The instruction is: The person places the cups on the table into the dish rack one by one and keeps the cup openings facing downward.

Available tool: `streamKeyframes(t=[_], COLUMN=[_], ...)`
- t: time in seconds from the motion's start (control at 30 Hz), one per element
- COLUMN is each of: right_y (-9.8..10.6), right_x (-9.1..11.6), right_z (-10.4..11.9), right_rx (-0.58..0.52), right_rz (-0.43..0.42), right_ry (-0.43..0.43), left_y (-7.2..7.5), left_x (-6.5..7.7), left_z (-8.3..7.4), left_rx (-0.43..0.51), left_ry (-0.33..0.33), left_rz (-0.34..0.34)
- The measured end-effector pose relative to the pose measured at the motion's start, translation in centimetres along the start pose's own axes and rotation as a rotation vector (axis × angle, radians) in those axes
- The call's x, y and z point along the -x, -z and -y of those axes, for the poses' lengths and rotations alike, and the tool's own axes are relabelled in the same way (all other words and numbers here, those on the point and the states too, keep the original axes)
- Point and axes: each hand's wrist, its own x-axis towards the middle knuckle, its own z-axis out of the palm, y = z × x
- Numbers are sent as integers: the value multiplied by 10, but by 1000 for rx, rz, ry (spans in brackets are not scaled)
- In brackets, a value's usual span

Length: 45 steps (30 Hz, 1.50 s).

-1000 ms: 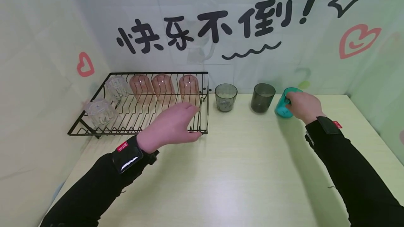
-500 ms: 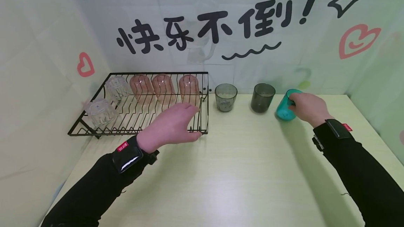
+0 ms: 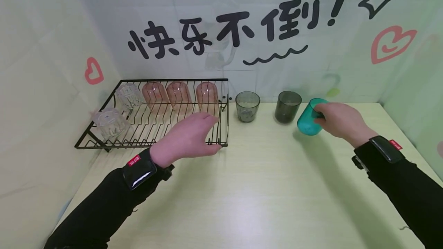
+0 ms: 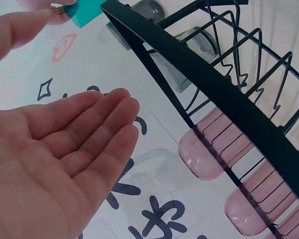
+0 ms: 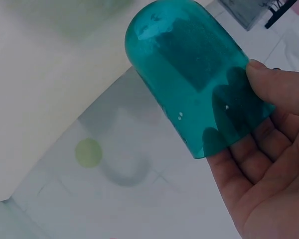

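My right hand (image 3: 342,122) pinches a teal cup (image 3: 309,120) near its rim, thumb on one side and fingers on the other. The teal cup (image 5: 189,74) tilts in the head view, its rounded base toward the lower left and its shadow on the table. My left hand (image 3: 188,135) hovers at the front right of a black wire dish rack (image 3: 152,145), holding nothing. In the left wrist view the fingers (image 4: 104,124) of that hand are extended, palm showing, beside the rack.
On the rack, pink glasses (image 3: 179,97) and clear glasses (image 3: 110,124) stand upside down. A grey-green glass (image 3: 247,107) and a dark grey glass (image 3: 288,107) stand upright on the table (image 3: 249,187), between the rack and the teal cup. A printed backdrop (image 3: 207,64) rises behind.
My right hand has drawn back toward me and right, tilting the teal cup from nearly upright so its base swings left and forward. The left hand has stayed still.
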Motion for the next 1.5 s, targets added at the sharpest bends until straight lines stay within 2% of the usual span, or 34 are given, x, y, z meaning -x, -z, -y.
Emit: streamKeyframes(t=[0.4,0.7,0.87,1.1,1.33,1.5], right_y=[10,14,16,18,19,17], right_x=[2,1,1,4,9,11], right_z=[34,54,65,83,103,111], right_rx=[-70,-148,-204,-329,-428,-458], right_rz=[-67,-120,-139,-150,-141,-145], right_ry=[105,133,152,152,146,160], left_y=[-1,-6,-15,-30,-37,-43], left_x=[-7,-16,-21,-28,-34,-39], left_z=[-5,-11,-19,-25,-32,-35], left_rx=[11,39,84,152,229,340], left_ry=[-24,-38,-40,-81,-79,-86], left_rz=[-3,-11,-35,-151,-167,-196])
